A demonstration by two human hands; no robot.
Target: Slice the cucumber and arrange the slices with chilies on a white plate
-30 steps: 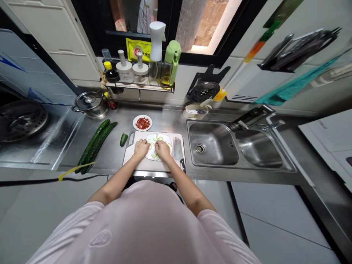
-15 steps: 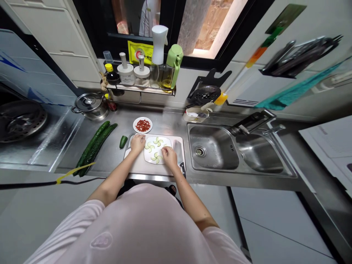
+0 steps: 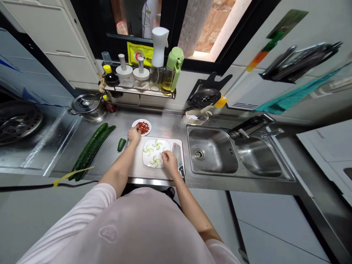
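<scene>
green cucumber slices (image 3: 146,149) in pinwheels, white plate (image 3: 146,160), right hand (image 3: 169,163) touching

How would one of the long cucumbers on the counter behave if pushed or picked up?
The long cucumbers look stiff, lying nearly straight, so one probably wouldn't flop when lifted. Being round, it could roll on the smooth stainless steel counter. Glossy skin may make it slightly slippery.

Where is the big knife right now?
In the head view, the cleaver lies along the right edge of the cutting board, just right of the right hand and beside the steel sink.
</scene>
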